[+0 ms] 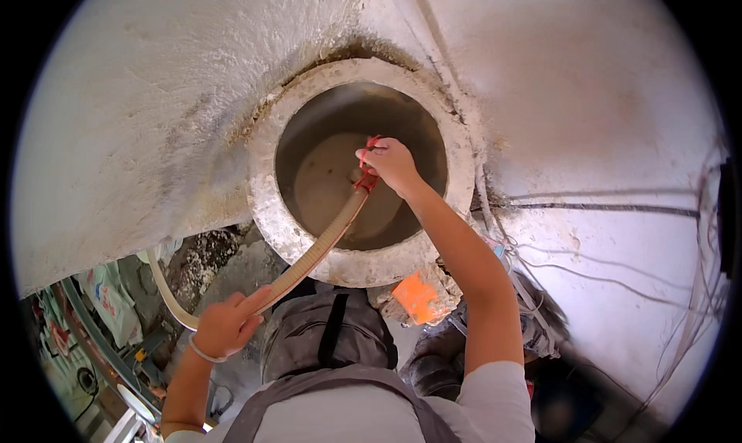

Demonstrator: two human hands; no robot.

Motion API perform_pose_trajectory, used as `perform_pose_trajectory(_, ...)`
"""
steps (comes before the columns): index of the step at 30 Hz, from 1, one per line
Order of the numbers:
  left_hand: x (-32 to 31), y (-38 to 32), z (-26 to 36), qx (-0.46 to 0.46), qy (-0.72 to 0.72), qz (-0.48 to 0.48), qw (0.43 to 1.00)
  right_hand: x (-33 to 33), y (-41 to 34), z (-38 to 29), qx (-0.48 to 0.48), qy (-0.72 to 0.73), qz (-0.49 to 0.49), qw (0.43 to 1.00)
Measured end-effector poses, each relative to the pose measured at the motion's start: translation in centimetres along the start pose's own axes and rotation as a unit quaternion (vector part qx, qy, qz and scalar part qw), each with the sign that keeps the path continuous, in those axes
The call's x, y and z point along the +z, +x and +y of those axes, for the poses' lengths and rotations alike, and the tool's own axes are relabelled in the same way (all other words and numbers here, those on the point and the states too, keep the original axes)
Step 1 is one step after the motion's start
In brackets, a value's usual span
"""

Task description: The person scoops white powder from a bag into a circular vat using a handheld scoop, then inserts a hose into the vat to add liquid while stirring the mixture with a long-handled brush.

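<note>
A ribbed beige hose [316,254] runs from the lower left up over the near rim of a round concrete basin [359,268]. My left hand [223,324] is closed around the hose outside the basin. My right hand [389,163], above the basin's opening, pinches a red cord or strip [365,180] tied round the hose's end. Cloudy greyish-brown liquid [322,179] appears to lie inside the basin. How deep it is cannot be told.
Whitish walls [579,95] rise around the basin. An orange-marked rough stone or concrete lump [416,298] sits at its near right. Loose cables [603,275] hang at right. Plastic bags [110,298] and metal bars lie at lower left.
</note>
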State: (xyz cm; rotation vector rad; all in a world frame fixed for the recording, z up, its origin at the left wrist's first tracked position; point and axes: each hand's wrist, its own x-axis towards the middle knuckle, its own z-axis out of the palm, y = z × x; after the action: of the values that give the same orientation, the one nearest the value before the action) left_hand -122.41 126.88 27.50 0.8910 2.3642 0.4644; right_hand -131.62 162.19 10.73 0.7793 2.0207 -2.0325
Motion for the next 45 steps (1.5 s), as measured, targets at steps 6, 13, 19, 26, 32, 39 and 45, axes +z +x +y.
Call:
perform_pose_trajectory(6, -3.8, 5.0, 1.2, 0.012, 0.041, -0.075, 0.996, -1.7, 9.6, 14.6, 0.038, -0.391, -0.07, 0.917)
perform_pose_trajectory(13, -7.0, 7.9, 0.1, 0.005, 0.01, -0.091, 0.996, 2.8, 8.6, 17.9, 0.368, -0.372, -0.346, 0.778)
perform_pose_trajectory(19, -6.3, 6.9, -2.4, 0.006, 0.002, -0.081, 0.997, 2.1, 9.7, 18.3, -0.042, -0.573, -0.562, 0.595)
perform_pose_trajectory(26, -4.6, 5.4, -3.2, 0.019, -0.028, -0.09, 0.995, 0.4, 3.5, 9.0, 0.136, -0.46, -0.335, 0.811)
perform_pose_trajectory(32, -5.9, 2.8, -1.0, 0.028, 0.036, -0.121, 0.992, 1.3, 2.6, 7.3, 0.033, -0.469, -0.259, 0.844)
perform_pose_trajectory(39, -6.5, -0.9, 0.6, 0.043, 0.043, -0.105, 0.993, -2.1, -4.5, 1.1, -0.056, -0.459, -0.069, 0.884)
perform_pose_trajectory(45, -1.3, 4.4, -2.0, 0.097, 0.01, -0.034, 0.995, -6.7, -22.0, 2.5, -0.156, -0.261, 0.345, 0.888)
